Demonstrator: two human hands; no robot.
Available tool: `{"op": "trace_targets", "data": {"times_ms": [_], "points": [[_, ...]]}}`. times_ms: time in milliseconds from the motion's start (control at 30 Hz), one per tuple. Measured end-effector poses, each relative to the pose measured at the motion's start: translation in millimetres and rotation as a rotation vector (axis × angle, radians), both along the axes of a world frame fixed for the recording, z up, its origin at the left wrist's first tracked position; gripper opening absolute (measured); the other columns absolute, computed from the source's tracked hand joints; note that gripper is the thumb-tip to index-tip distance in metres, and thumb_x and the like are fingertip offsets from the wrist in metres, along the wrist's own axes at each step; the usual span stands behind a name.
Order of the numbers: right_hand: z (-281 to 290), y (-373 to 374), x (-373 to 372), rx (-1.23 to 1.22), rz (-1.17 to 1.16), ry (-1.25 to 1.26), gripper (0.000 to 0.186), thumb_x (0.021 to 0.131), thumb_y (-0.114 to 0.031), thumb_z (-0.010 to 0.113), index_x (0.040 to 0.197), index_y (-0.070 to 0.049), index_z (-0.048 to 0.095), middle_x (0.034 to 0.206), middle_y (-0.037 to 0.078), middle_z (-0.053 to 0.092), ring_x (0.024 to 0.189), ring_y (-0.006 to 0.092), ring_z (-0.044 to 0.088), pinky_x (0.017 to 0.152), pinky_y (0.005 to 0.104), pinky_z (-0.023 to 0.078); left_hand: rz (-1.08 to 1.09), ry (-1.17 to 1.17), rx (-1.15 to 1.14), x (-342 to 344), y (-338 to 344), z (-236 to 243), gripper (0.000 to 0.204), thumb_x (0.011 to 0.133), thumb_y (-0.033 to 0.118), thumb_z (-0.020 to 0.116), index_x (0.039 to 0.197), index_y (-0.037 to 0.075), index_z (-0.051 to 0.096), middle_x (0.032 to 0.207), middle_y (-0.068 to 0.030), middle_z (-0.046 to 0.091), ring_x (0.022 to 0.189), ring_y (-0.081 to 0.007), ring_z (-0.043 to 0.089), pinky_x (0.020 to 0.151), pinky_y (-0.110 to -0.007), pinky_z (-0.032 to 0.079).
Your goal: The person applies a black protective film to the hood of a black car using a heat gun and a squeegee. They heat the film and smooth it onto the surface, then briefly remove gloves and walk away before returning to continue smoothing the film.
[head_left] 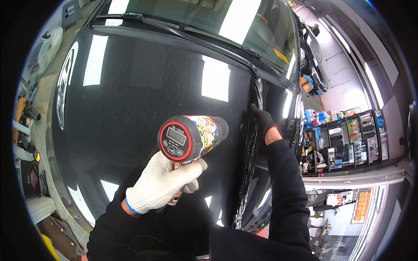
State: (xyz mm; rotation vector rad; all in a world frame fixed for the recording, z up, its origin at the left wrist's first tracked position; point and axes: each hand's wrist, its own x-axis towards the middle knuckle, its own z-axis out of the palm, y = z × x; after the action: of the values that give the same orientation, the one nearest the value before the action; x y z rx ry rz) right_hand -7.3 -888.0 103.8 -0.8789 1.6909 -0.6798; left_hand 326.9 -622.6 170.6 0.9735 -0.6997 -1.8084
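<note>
My left hand [163, 180], in a white knit glove with a blue cuff, is closed round the grip of a heat gun [213, 130]. The gun has a colourful printed body and a red-ringed round back with a small display. Its nozzle points away to the right, above the black car hood [126, 113]. At the hood's right edge my right hand [263, 122], in a black glove, is closed at a strip of shiny black film [248, 174]. The film hangs wrinkled along that edge; my fingertips are partly hidden.
Beyond the hood are the windshield [200, 17] and the wiper [217, 50]. To the right stands a shelf [348, 141] with bottles and boxes, and another black car [311, 56] is behind. Tools and bags [28, 113] line the left side.
</note>
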Motion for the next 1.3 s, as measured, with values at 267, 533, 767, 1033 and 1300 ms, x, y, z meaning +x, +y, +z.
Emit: {"op": "trace_targets", "data": {"times_ms": [267, 533, 767, 1033, 1300], "points": [[5.7, 3.5, 5.6, -0.041, 0.022, -0.006, 0.036, 0.098, -0.038, 0.076, 0.082, -0.007, 0.068, 0.063, 0.003, 0.06, 0.049, 0.0187, 0.058, 0.048, 0.034, 0.044, -0.026, 0.042, 0.025, 1.5, 2.3, -5.1, 0.026, 0.098, 0.014, 0.07, 0.116, -0.004, 0.065, 0.089, -0.0081, 0.07, 0.07, -0.0123, 0.066, 0.064, -0.029, 0.055], [8.0, 4.4, 1.2, 0.014, 0.053, -0.123, 0.026, 0.1, -0.028, 0.074, 0.087, -0.005, 0.071, 0.067, 0.005, 0.066, 0.05, 0.017, 0.059, 0.048, 0.033, 0.044, -0.011, 0.046, 0.024, 4.3, 6.6, -6.9, 0.029, 0.096, 0.003, 0.063, 0.123, -0.004, 0.062, 0.103, -0.0116, 0.072, 0.07, -0.0138, 0.069, 0.062, -0.031, 0.057], [16.7, 6.9, 3.8, 0.066, 0.089, -0.194, 0.022, 0.099, -0.022, 0.071, 0.085, -0.005, 0.072, 0.068, 0.005, 0.067, 0.05, 0.0184, 0.06, 0.048, 0.0318, 0.046, -0.003, 0.05, -0.006, 9.8, 9.9, -4.4, 0.022, 0.1, 0.018, 0.071, 0.111, -0.001, 0.067, 0.082, -0.0031, 0.064, 0.07, -0.0096, 0.063, 0.064, -0.028, 0.053], [30.1, 13.6, 5.4, 0.086, 0.075, -0.151, 0.018, 0.097, -0.018, 0.071, 0.089, -0.002, 0.073, 0.07, 0.007, 0.068, 0.055, 0.0219, 0.064, 0.052, 0.0358, 0.052, 0.011, 0.073, 0.018, 10.9, 12.8, -6.9, 0.02, 0.099, 0.015, 0.071, 0.11, -0.002, 0.067, 0.086, -0.0044, 0.067, 0.07, -0.0111, 0.064, 0.062, -0.028, 0.053], [36.7, 5.2, 12.8, -0.372, 0.337, 0.941, 0.069, 0.08, -0.042, 0.088, 0.129, 0.003, 0.07, 0.101, 0.022, 0.077, 0.101, 0.0415, 0.075, 0.09, 0.0467, 0.06, 0.161, 0.211, -0.048, 23.7, 51.5, 10.7, 0.032, 0.098, 0.005, 0.062, 0.129, -0.002, 0.061, 0.094, -0.0096, 0.072, 0.077, -0.0212, 0.075, 0.066, -0.035, 0.062]]}}
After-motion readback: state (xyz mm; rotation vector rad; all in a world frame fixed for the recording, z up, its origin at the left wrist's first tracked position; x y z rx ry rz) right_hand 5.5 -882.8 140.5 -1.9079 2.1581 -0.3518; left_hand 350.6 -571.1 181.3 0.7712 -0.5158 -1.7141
